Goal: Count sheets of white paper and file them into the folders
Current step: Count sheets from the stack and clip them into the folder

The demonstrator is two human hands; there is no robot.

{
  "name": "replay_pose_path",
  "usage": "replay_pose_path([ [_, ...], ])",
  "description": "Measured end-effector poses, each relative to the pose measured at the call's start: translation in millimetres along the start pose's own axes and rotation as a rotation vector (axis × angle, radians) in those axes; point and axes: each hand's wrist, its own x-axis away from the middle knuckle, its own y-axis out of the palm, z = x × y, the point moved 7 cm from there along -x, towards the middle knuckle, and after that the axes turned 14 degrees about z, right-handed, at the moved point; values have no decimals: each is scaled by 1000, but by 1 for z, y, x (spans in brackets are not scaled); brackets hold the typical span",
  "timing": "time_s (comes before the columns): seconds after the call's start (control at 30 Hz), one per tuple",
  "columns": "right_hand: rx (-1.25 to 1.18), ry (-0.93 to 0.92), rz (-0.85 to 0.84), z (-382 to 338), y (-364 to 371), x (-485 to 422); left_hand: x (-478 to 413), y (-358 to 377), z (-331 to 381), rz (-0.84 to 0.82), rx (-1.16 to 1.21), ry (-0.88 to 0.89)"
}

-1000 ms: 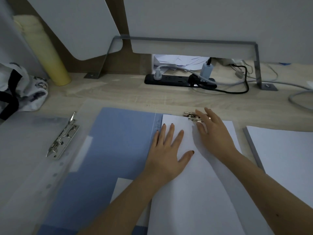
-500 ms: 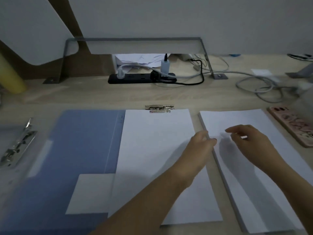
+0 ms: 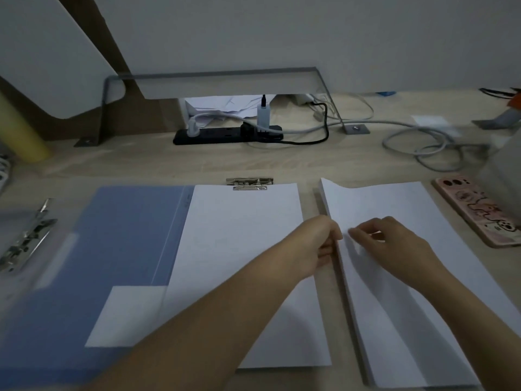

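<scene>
Head view is showing the job partly done: filed sheets are lying in the open blue folder, and the stack of white paper near the desk's right edge is awaiting counting. The left hand is gripping the stack's edge, and the right hand is pinching the top sheet. A power strip is sitting at the dim far edge.

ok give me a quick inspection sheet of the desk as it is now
surface: light wood desk, partly covered.
job's things: open blue folder with white sheets under its metal clip; paper stack to its right, far left corner lifted.
clutter: phone in a pink case, yellow roll, lever clip at left.
hands: left hand pinches the stack's left edge; right hand has bent fingers on the top sheet, grip unclear.
cables: black power strip with plugs; grey cable looped at right.
surroundings: grey wall panel, metal bracket.
</scene>
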Motion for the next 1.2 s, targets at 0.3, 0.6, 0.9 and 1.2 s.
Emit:
replay_pose_path([
  [0.3,-435,158,-76,7,-7,8,20,20,-14,-230,130,176],
  [0.6,-490,195,-80,7,-7,9,22,18,-12,-231,110,211],
  [0.9,-467,149,-67,3,-7,8,25,18,-12,-248,111,229],
  [1.2,-423,114,-63,1,-5,7,28,20,-11,-235,81,221],
])
